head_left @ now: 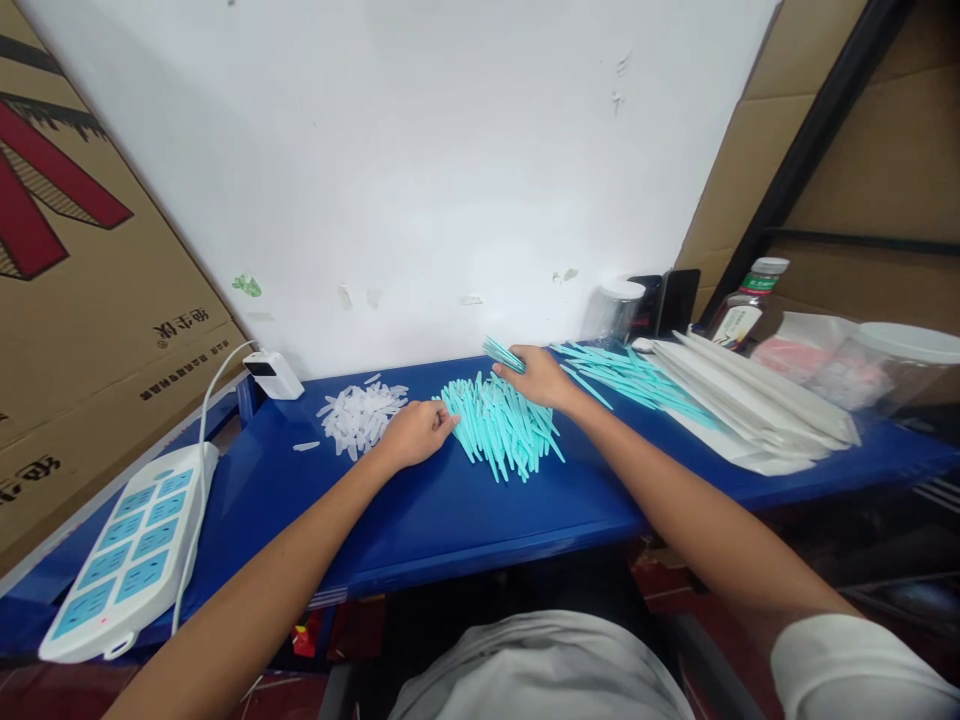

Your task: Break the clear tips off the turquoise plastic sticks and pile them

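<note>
My right hand (534, 374) is closed around a small bundle of slim teal plastic sticks (504, 354), held just above the far side of a pile. That pile of teal sticks (499, 430) lies at the middle of the blue table, its pieces mostly pointing toward me. At the pile's left edge is my left hand (417, 432), fingers curled and thumb pressed in; whatever is between the fingertips cannot be made out. Left of this hand, and partly behind it, is a heap of small translucent white plastic pieces (358, 416).
More teal sticks (637, 378) lie at the right beside a stack of white sleeves (757, 400). Behind stand a clear jar (619, 312), a bottle (742, 310) and a lidded tub (911, 365). A power strip (131, 550) and a white plug-in device (274, 374) are at the left.
</note>
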`<state>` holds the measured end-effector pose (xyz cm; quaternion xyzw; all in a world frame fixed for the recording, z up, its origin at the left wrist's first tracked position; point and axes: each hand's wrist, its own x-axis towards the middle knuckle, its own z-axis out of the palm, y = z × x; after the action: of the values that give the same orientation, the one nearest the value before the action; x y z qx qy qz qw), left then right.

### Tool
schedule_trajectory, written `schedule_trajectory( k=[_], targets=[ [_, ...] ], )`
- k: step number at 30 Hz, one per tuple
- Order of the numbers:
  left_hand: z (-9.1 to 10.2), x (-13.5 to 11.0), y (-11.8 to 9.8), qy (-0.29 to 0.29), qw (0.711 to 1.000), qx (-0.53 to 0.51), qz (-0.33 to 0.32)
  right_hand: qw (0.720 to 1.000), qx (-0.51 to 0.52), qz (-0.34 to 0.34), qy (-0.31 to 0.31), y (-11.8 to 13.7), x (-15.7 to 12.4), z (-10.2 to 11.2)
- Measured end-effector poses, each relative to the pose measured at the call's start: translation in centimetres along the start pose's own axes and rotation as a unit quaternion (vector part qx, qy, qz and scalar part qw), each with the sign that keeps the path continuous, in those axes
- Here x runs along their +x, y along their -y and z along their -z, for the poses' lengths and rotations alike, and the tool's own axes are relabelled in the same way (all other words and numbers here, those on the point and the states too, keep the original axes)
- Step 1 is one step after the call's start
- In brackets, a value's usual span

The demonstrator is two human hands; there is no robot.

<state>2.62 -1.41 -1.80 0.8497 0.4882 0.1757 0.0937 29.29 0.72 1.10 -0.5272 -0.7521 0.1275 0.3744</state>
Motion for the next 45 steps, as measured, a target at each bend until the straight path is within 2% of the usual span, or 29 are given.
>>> schedule_trajectory(
  k=[3, 5, 8, 12, 15, 18, 25, 31, 35, 39, 45],
  targets=[
    [-0.1, 0.0, -0.2, -0.010, 1.000, 0.008, -0.009, 0.987, 0.127, -0.017, 0.092, 0.8, -0.5, 0.1],
    [0.2, 0.0, -0.2, -0.027, 1.000, 0.010, -0.010, 0.965, 0.202, -0.039, 0.163, 1.4, -0.9, 0.2],
    [0.9, 0.0, -0.4, -0.087, 0.996, -0.016, -0.015, 0.927, 0.284, -0.066, 0.236, 2.2, -1.3, 0.3],
    [1.9, -0.4, -1.2, -0.142, 0.984, -0.103, -0.043, 0.902, 0.323, -0.056, 0.281, 2.8, -1.6, 0.3],
    [2.0, -0.6, -1.8, -0.139, 0.975, -0.161, -0.070, 0.896, 0.323, -0.035, 0.302, 3.0, -1.7, 0.2],
    [1.6, -0.6, -2.1, -0.126, 0.973, -0.175, -0.085, 0.889, 0.324, -0.017, 0.323, 3.2, -2.0, -0.2],
    [1.3, -0.1, -1.9, -0.092, 0.949, -0.300, -0.035, 0.893, 0.317, -0.013, 0.318, 3.3, -2.0, -0.4],
    [1.0, 0.5, -0.9, -0.102, 0.912, -0.397, 0.003, 0.925, 0.272, -0.006, 0.266, 2.6, -1.5, -0.2],
    [1.1, 0.4, -1.4, -0.087, 0.908, -0.409, 0.020, 0.941, 0.233, 0.017, 0.245, 2.7, -1.6, -0.4],
    [0.9, 0.4, -1.3, -0.049, 0.915, -0.401, 0.003, 0.944, 0.226, 0.017, 0.239, 2.9, -1.8, -0.8],
    [0.3, 0.9, -0.7, -0.080, 0.904, -0.420, 0.014, 0.944, 0.249, 0.035, 0.214, 2.7, -1.6, -1.5]
  ],
)
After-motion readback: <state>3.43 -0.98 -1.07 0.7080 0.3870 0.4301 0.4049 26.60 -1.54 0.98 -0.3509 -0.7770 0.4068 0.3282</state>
